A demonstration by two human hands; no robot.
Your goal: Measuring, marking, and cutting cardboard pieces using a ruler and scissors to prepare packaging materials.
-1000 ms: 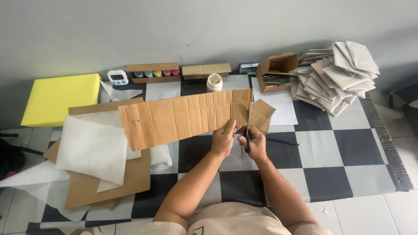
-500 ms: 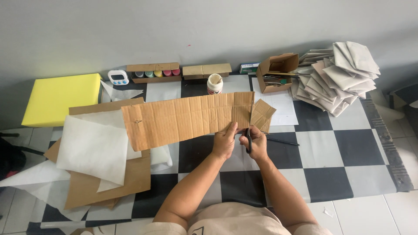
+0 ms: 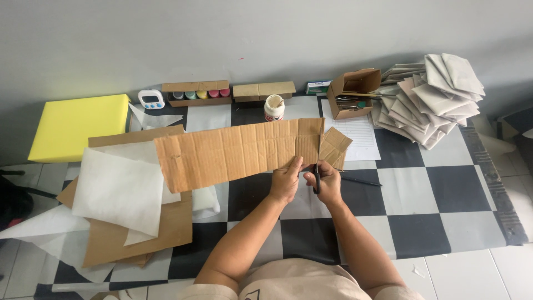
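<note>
A long strip of brown corrugated cardboard (image 3: 239,153) lies across the checkered surface (image 3: 416,191). My left hand (image 3: 286,180) pinches its lower edge near the right end. My right hand (image 3: 327,183) grips black-handled scissors (image 3: 317,179) whose blades run up into the cardboard. To the right of the cut, a small cardboard flap (image 3: 335,147) tilts away from the strip, still joined at the top.
White foam sheets (image 3: 119,189) and brown card (image 3: 136,236) lie at left, beside a yellow block (image 3: 78,125). A glue jar (image 3: 273,107), paint pots (image 3: 197,94), a timer (image 3: 151,99), a small open box (image 3: 352,91), a pen (image 3: 361,181) and stacked envelopes (image 3: 433,100) line the back and right.
The scissors have advanced up through the cardboard, and the flap on the right has swung a little further from the strip. Both hands stay in nearly the same place.
</note>
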